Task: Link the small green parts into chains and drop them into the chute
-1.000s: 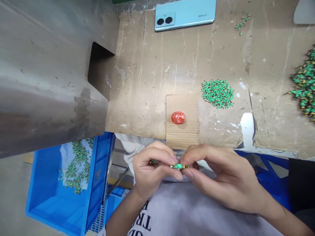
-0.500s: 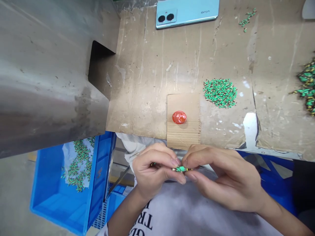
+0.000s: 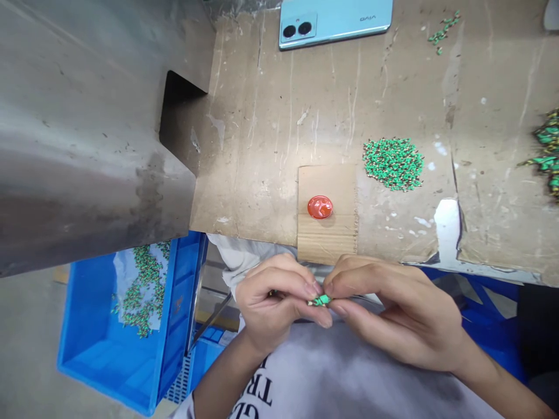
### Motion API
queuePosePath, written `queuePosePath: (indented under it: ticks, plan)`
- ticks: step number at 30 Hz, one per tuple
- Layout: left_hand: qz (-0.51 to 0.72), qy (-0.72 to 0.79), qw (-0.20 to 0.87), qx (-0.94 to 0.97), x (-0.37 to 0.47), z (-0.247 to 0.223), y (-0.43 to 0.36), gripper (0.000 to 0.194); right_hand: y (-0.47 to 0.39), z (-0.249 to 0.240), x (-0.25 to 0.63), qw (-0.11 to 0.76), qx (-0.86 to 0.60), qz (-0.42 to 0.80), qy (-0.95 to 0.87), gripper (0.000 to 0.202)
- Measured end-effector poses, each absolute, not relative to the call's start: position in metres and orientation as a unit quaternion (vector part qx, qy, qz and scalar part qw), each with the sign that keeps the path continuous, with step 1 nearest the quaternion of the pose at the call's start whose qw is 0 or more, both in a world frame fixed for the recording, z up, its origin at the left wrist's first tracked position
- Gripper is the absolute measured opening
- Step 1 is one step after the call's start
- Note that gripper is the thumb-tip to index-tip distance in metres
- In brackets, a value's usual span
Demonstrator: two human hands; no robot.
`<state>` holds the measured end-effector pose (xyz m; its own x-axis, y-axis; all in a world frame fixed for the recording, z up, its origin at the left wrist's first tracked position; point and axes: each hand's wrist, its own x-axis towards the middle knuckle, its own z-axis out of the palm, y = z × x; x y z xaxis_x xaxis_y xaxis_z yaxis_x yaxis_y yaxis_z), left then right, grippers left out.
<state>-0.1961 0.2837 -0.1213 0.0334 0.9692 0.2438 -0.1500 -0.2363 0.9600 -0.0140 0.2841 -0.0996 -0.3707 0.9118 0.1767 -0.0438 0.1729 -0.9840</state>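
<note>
Small green pieces [image 3: 322, 300] with pale and dark tips are pinched between both hands, just in front of the table edge. My left hand [image 3: 279, 299] has thumb and fingers closed on them; another bit shows inside its curled fingers. From the right, my right hand [image 3: 388, 308] pinches their other end between thumb and fingertips. Beyond the hands, a red oval dish [image 3: 320, 207] with something glossy in it sits on a cardboard piece [image 3: 327, 241]. A pile of tiny green parts [image 3: 393, 164] lies right of the cardboard.
A light blue phone [image 3: 336, 23] lies at the table's far edge. A few green parts [image 3: 443, 34] are at the far right, larger green clusters [image 3: 548, 154] at the right edge. Left are a metal housing [image 3: 87, 128] and a blue bin [image 3: 109, 372] holding green parts.
The right fingertips now cover more of the green pieces, and the yellowish end at the right no longer shows. The whole view has shifted slightly.
</note>
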Motion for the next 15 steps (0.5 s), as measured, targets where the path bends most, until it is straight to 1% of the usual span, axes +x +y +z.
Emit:
queuePosePath:
  ticks: [8, 15]
  plan:
    - [0.569, 0.374, 0.453, 0.576, -0.2002, -0.1216, 0.2818, 0.023, 0.2835, -0.1016, -0.0147, 0.443, -0.334, 0.551, -0.624, 0.026]
    - [0.538, 0.399, 0.483, 0.564, -0.2025, -0.1155, 0.2831, 0.028, 0.2856, -0.1033, -0.0144, 0.453, -0.332, 0.522, -0.642, 0.028]
